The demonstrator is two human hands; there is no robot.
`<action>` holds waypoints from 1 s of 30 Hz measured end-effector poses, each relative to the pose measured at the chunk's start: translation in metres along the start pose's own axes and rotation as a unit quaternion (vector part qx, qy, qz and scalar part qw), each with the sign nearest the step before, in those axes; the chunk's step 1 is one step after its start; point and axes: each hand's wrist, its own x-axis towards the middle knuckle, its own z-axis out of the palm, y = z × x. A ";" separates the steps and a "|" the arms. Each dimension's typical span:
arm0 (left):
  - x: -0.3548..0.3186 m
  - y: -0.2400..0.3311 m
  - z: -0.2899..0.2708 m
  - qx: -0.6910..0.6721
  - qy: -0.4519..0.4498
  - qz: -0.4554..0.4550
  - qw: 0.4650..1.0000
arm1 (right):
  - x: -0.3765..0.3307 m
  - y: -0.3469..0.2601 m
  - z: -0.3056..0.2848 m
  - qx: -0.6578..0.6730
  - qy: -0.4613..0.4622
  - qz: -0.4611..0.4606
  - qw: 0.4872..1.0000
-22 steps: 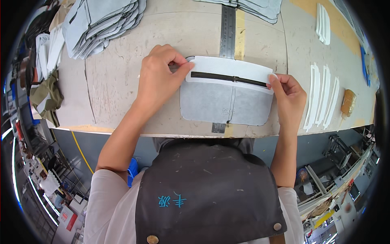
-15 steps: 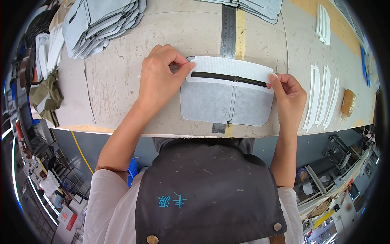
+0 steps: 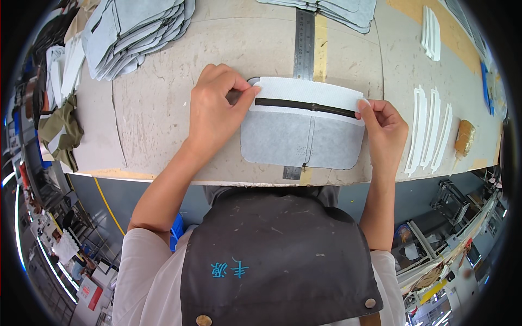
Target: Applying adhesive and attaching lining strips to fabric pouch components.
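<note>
A light grey fabric panel [image 3: 277, 138] with rounded corners and dark edges lies on the table before me. Over its far part is a white slotted strip [image 3: 310, 88], its long slot framing a black band [image 3: 285, 104]. The strip's left end is pinched between thumb and forefinger of my left hand [image 3: 213, 106]. My right hand [image 3: 387, 130] pinches the opposite end, its thumb on top at the end of the slot. The strip looks flat against the panel. Beneath the panel runs a steel ruler [image 3: 304, 46], showing beyond and in front of it.
Stacked grey panels [image 3: 138, 35] lie far left, with more panels [image 3: 348, 12] at the far edge. Several white slotted strips [image 3: 431, 130] are at right beside an amber bottle [image 3: 464, 136] with a thin nozzle. Olive cloth [image 3: 61, 130] hangs over the left edge.
Both hands keep their pinch on the white strip. The strip sits almost where it was; the whole view has shifted only slightly.
</note>
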 end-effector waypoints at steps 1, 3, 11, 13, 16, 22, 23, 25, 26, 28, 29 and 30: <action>-0.001 -0.001 0.001 0.005 0.015 0.016 1.000 | 0.000 0.000 0.000 0.003 0.000 -0.002 1.000; -0.002 -0.002 0.003 0.007 0.025 0.031 0.999 | 0.000 0.000 0.000 0.000 0.001 -0.001 1.000; -0.006 -0.002 0.007 0.027 0.039 0.057 0.997 | 0.000 -0.004 -0.004 -0.018 0.003 0.008 1.000; -0.006 -0.002 0.005 0.049 0.044 0.067 0.996 | 0.002 -0.005 -0.009 0.016 -0.036 0.018 0.999; -0.007 -0.003 0.003 0.055 0.036 0.059 0.996 | 0.003 -0.008 -0.011 -0.059 -0.022 -0.032 0.997; -0.003 -0.001 -0.001 0.051 0.011 0.058 0.997 | 0.007 -0.009 -0.014 -0.118 -0.027 -0.031 0.992; -0.003 0.000 -0.001 0.054 0.005 0.054 0.997 | 0.008 -0.007 -0.014 -0.133 -0.031 -0.044 0.990; -0.002 0.001 -0.002 0.050 -0.002 0.049 0.998 | 0.010 -0.004 -0.013 -0.150 -0.031 -0.063 0.986; -0.002 0.001 -0.002 0.050 -0.007 0.043 0.998 | 0.011 -0.003 -0.013 -0.165 -0.033 -0.083 0.982; -0.001 0.003 -0.003 0.052 -0.010 0.037 0.998 | 0.011 -0.003 -0.012 -0.175 -0.031 -0.090 0.980; -0.001 0.003 -0.003 0.055 -0.012 0.031 0.998 | 0.011 -0.003 -0.012 -0.184 -0.029 -0.098 0.978; -0.001 0.003 -0.003 0.054 -0.013 0.031 0.998 | 0.011 -0.003 -0.012 -0.184 -0.028 -0.097 0.978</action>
